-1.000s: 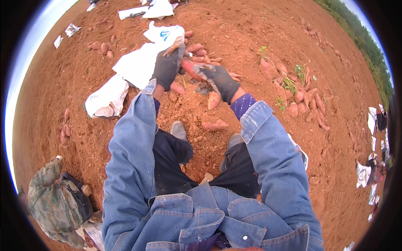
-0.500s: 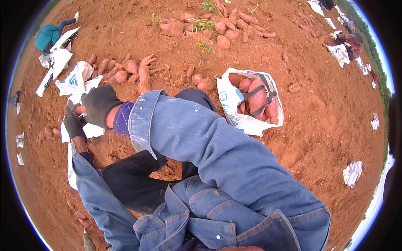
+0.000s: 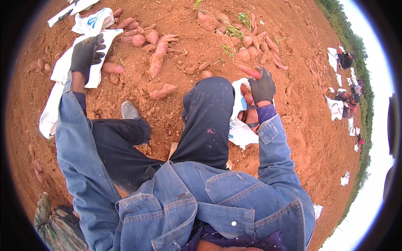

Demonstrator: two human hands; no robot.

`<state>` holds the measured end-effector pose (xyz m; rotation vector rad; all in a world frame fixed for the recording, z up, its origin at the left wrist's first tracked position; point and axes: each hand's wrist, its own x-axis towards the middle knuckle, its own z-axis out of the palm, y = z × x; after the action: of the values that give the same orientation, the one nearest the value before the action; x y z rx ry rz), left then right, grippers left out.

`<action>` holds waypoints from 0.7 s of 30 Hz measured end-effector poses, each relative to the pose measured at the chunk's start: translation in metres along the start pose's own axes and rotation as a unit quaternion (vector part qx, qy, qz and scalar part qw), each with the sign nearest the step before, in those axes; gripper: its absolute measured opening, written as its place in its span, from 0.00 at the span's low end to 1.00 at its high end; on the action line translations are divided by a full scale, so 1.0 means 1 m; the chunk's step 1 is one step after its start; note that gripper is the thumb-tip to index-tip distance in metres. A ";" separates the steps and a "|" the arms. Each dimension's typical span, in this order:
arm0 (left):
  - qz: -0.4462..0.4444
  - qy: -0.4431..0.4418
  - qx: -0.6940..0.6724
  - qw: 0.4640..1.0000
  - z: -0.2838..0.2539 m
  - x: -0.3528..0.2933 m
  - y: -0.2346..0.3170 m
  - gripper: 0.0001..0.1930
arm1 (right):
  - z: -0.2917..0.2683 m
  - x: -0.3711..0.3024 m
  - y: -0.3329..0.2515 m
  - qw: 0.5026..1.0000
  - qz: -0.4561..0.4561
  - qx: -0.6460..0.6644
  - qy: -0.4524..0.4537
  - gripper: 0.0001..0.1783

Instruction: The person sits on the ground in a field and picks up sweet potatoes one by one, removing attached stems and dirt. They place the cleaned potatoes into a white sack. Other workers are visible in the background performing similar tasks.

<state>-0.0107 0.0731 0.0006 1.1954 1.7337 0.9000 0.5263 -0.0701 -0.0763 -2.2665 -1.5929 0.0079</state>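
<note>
My right hand (image 3: pixel 263 88), in a dark glove, grips a slim reddish sweet potato (image 3: pixel 248 71). It hovers at the upper edge of a white bag (image 3: pixel 242 137) that holds larger sweet potatoes and partly hides the bag's opening. Over to the left, my gloved left hand (image 3: pixel 85 53) is open with fingers apart and nothing in it. It is over a white sack (image 3: pixel 97 74) lying flat on the soil. One sweet potato (image 3: pixel 113 68) lies beside that sack, and another (image 3: pixel 163 90) rests between my two hands.
Sweet potatoes lie in a left heap (image 3: pixel 136 37) and a far heap with green vines (image 3: pixel 251 46). My shoe (image 3: pixel 130 111) stands on reddish soil. A person in camouflage clothing (image 3: pixel 56 224) is at lower left; other people (image 3: pixel 345 100) and white bags are at far right.
My right hand has swung from beside my left hand across to the white bag, carrying the sweet potato. My left hand has moved up and opened. The whole view has shifted.
</note>
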 end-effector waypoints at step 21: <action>0.390 -0.033 0.272 0.879 0.117 -0.122 0.040 0.14 | 0.047 0.126 -0.097 0.962 -0.117 0.151 -0.197 0.13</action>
<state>0.1357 -0.0194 0.0173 2.3742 1.4762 0.7963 0.4734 0.0867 -0.0658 -1.9101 -1.8940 0.6327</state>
